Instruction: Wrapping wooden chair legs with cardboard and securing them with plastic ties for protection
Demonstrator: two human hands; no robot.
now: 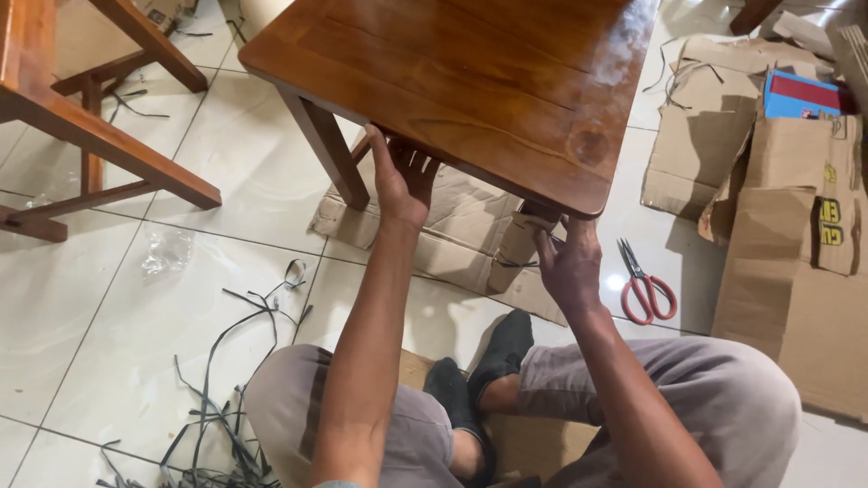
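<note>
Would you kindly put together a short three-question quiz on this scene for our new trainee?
1. True or false: the red-handled scissors lie on the floor tiles to the right of the right hand.
2. Which does the left hand touch? A) the wooden table at its near edge, B) the blue box, C) the black straps.
3. Fill in: the table leg by the right hand is wrapped in ____.

Key: 1 true. 2 A. 3 cardboard.
</note>
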